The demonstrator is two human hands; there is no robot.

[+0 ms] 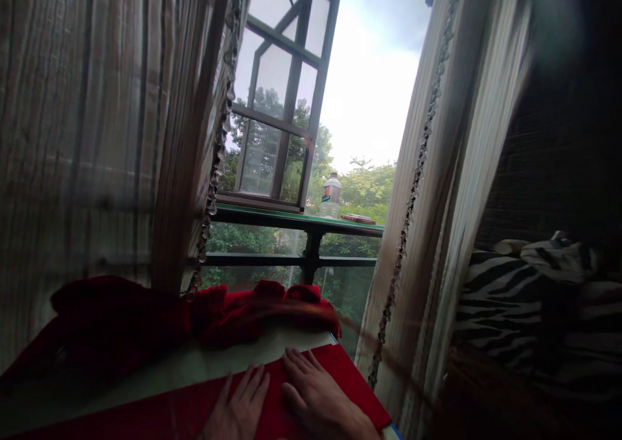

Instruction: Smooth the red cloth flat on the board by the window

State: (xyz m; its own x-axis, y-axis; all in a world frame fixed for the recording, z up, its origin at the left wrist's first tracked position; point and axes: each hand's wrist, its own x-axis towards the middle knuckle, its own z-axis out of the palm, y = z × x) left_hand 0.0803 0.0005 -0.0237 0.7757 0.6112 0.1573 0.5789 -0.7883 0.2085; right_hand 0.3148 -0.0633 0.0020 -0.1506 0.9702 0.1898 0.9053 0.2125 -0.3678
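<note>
Smoothing seems to be under way: the red cloth [175, 414], spread on the counter [194, 365], is touched by the left hand [240, 404] and right hand [318, 391], both laid flat, fingers extended, nothing gripped. Next, light, even pressure seems to be needed.

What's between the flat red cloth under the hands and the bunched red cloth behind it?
A strip of pale tabletop, narrowing rightward, separates the flat red cloth from the bunched red cloth; the head view shows it.

flat red cloth [170, 409] is cropped below; the bottle label [331, 192] seems unreadable.
</note>
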